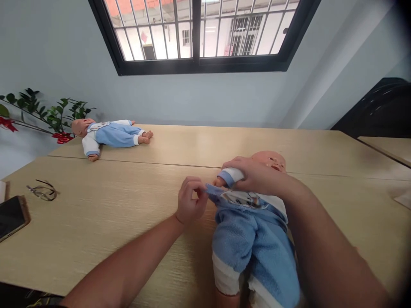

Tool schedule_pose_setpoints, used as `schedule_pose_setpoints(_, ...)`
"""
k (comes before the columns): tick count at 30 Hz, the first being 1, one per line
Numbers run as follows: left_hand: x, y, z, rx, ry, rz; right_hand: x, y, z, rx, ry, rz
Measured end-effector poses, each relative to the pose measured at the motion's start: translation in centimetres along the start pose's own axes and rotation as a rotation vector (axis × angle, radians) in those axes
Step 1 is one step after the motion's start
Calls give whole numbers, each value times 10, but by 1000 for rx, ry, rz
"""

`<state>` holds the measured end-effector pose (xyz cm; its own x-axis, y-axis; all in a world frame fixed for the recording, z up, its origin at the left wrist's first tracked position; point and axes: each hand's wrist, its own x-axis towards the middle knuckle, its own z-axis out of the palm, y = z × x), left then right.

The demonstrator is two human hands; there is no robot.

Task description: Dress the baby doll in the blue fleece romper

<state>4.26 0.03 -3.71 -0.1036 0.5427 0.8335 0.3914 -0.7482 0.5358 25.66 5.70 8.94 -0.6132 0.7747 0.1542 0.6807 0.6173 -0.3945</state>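
Wall (205,96), pale blue; cut off on both sides.
Table (112,209), wood-grained, seamed lengthwise; near edge mostly out of frame.
Window (195,30), dark-framed, barred; top cropped.
Near doll (253,235), lying on its back on the table, right of centre, between the forearms; blue trousers with white cuffs, the feet cut off below, face partly covered by the right wrist, far arm hidden.
Black object (382,107), right edge; cropped, kind unclear.
Plant (48,111), with red bows; base not visible.
Far doll (118,134), similarly dressed, lying at the table's far left, beside the plant.
Right hand (252,173), curled over the near doll's white sleeve (233,175); fingertips partly concealed.
Left hand (192,200), thumb and forefinger pinched together on the blue hem (212,190) of the top; remaining fingers folded.
Phone (13,218), dark-screened; cut by the left edge.
Glasses (43,191), lying near the phone; lenses faint.
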Motion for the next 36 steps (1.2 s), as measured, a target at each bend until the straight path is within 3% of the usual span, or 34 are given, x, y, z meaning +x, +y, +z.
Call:
schedule_pose_setpoints(3, 0, -1, 1, -36, 11, -101, -2, -2, -2, 64, -211, -74)
schedule_pose_setpoints(9, 2, -14, 5, -63, -56, -397, 3, -17, 19, 171, -278, -107)
schedule_pose_setpoints(13, 4, -21, 5, -54, -39, -418, 11, -28, 26, 346, -334, -7)
schedule_pose_setpoints(17, 4, -26, 1, -23, -68, -353, 17, -34, 31, 430, -287, 142)
schedule_pose_setpoints(20, 6, -33, -3, 26, -167, -266, 18, -31, 36, 517, -276, 234)
schedule_pose_setpoints(23, 9, -35, -7, 89, -293, -270, 18, -25, 42, 624, -245, 306)
schedule_pose_setpoints(28, 20, -18, -21, 151, -427, -398, 19, -15, 44, 791, -170, 462)
schedule_pose_setpoints(31, 29, -6, -32, 79, -756, -491, 18, -14, 42, 721, -182, 418)
schedule_pose_setpoints(33, 33, -2, -35, 59, -911, -552, 17, -14, 42, 656, -163, 381)
schedule_pose_setpoints(36, 33, 2, -32, -51, -897, -744, 22, -17, 43, 545, -154, 392)
